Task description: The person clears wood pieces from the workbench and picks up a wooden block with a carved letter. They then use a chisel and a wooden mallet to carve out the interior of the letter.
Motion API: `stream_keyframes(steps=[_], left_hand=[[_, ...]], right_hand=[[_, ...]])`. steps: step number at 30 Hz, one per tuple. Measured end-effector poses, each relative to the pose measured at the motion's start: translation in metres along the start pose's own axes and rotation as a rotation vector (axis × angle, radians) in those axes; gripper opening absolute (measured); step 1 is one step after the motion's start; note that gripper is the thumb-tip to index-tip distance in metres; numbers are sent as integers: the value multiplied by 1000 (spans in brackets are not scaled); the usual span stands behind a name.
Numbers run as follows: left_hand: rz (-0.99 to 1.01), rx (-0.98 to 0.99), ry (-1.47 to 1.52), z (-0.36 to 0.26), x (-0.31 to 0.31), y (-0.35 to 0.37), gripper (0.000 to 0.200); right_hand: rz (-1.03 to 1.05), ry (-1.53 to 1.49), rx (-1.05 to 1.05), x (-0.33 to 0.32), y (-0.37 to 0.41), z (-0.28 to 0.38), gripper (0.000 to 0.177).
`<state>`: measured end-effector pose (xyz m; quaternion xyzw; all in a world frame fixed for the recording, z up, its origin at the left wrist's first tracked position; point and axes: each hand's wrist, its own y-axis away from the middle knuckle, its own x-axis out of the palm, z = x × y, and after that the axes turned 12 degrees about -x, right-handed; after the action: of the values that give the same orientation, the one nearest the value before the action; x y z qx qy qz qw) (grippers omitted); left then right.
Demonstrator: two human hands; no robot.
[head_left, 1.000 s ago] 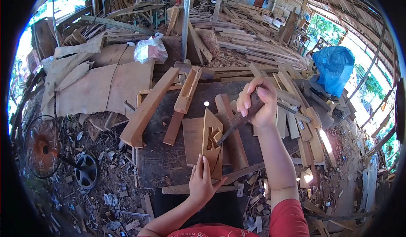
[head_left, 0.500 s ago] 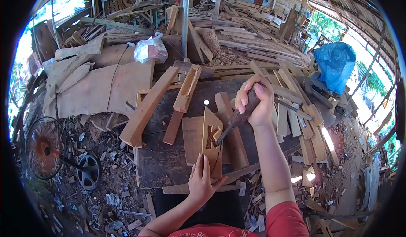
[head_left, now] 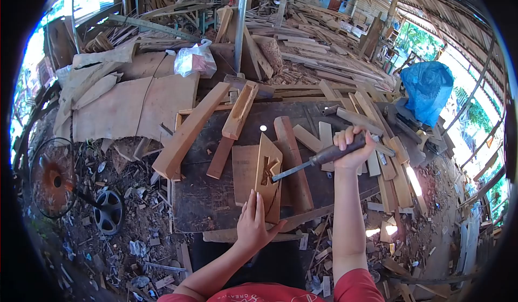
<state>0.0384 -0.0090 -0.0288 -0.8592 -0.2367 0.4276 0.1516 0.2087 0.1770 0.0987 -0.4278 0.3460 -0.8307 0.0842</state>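
My right hand (head_left: 353, 148) is wrapped round the dark handle of a chisel (head_left: 334, 151). The chisel slants down to the left, its metal tip at a letter-like recess, similar to a K, cut into a wooden block (head_left: 272, 197). This block has a slanted top end and a dark crack line lower down. My left hand (head_left: 257, 224) lies against the block's lower left side, fingers stretched out along it and thumb apart near its bottom end. A flat board (head_left: 245, 162) sits under the block, and a thicker wooden beam (head_left: 294, 167) runs just right of it.
The dark worktable (head_left: 202, 210) also carries a long beam (head_left: 191, 129) and a grooved wooden piece (head_left: 240, 110) on the left. Loose strips (head_left: 386, 164) are piled at the right. A blue plastic sheet (head_left: 426, 89) hangs beyond; a black wheel (head_left: 109, 212) stands low left.
My right hand has moved down and to the right, laying the chisel at a flatter angle with its tip still at the recess. My left hand stays on the block.
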Motion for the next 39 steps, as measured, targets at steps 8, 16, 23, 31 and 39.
stream_keyframes(steps=[8, 16, 23, 31, 39], left_hand=[[-30, 27, -5, 1, 0, 1, 89], [-5, -49, -64, -8, -5, 0, 90], [37, -312, 377, 20, -32, -7, 83], [-143, -695, 1139, 97, -110, 14, 62], [-661, -859, 1760, 160, -179, 62, 62]], right_hand=[[-513, 32, -29, -42, 27, 5, 28], [-818, 41, -21, -43, 39, 2, 24], [-720, -76, 67, -12, 41, -14, 26], [-597, -132, 274, 76, 60, -86, 31], [-383, -185, 497, 198, 93, -164, 32]])
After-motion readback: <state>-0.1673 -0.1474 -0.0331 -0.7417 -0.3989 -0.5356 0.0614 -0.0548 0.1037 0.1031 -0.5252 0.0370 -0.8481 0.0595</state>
